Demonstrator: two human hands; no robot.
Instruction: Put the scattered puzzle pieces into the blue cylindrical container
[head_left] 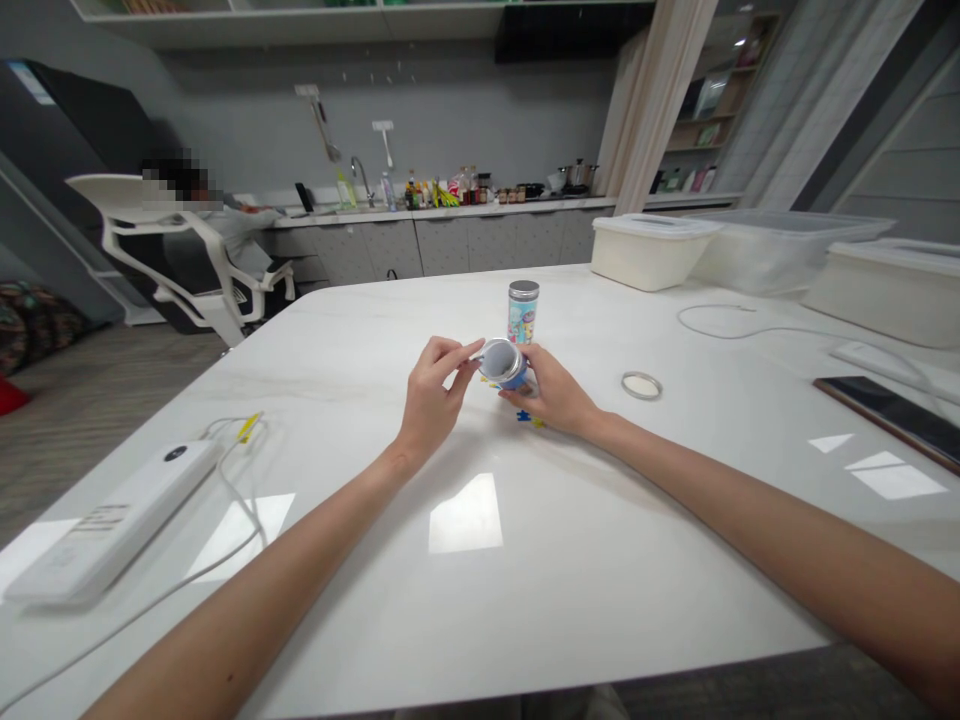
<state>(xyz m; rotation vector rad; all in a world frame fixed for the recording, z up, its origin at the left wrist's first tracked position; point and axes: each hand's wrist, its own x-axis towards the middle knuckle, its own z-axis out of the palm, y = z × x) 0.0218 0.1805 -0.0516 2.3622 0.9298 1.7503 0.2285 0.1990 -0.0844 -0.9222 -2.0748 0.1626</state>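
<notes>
My right hand (555, 392) is wrapped around a blue cylindrical can (513, 374), tilted with its open mouth towards me. The can's inside looks pale grey, with no lid on it. At the left side of its rim, the thumb and fingers of my left hand (439, 388) are pinched together; whether they grip the rim or a small piece is too small to tell. Below the can, a few small blue pieces (523, 416) and yellow pieces (538, 423) lie on the table, partly hidden by my right hand. Just behind stands a second, lidded can (523, 312) with a colourful print.
A round lid (641, 385) lies on the white table (600, 560) to the right, near a phone (900, 415) and a cable. White lidded boxes (649, 255) stand at the back right. A power strip (112, 525) lies at left. A person sits in a chair (202, 260) beyond.
</notes>
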